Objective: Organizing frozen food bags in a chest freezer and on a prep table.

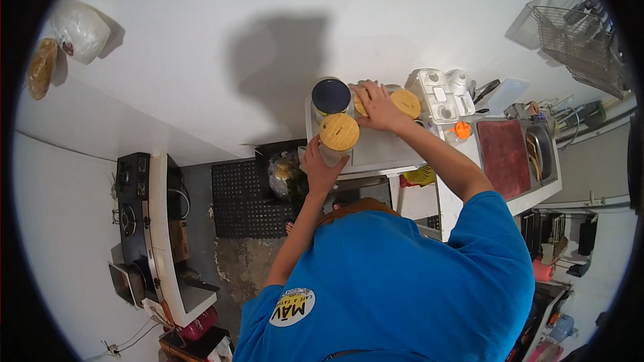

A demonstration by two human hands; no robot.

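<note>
My left hand is wrapped around a clear jar with a round wooden lid, at the left front of a white counter. Behind it stands a container with a dark blue lid. My right hand rests over another wooden-lidded jar, its fingers partly covering the lid; how firmly it grips cannot be seen. Just right of that hand is a further jar with a wooden lid.
White lidded containers and an orange-topped bottle stand to the right, before a dark red mat and a metal sink. Wire baskets hang at upper right. A black bin stands left of the counter; a stove is far left.
</note>
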